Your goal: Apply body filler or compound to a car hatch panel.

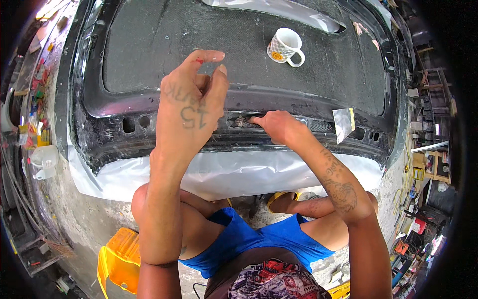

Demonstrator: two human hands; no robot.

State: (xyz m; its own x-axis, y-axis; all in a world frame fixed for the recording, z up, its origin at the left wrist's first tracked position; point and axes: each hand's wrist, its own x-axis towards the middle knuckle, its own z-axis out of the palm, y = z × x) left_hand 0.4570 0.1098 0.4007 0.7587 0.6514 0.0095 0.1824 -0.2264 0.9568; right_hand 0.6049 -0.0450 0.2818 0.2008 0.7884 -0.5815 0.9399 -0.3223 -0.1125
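Note:
A dark car hood [164, 65], its inner side facing up, lies in front of me. My left hand [191, 99] is raised over its near part, index finger and thumb apart, nothing between them; the other fingers are curled. A red smear marks its index finger. My right hand [281, 127] rests at the hood's near edge, closed, with a fingertip at a slot [244, 121] in the frame. Rough dark material shows in that slot. Whatever those fingers may hold is hidden. To the right of the hand, a small clear packet [343, 125] lies on the frame.
A white patterned mug [285, 47] stands on the hood. Plastic sheeting [249, 169] spreads under its near edge. A yellow plastic container [122, 261] sits on the floor at lower left, with a whitish jug [45, 159] farther left. Cluttered tools and parts line both sides.

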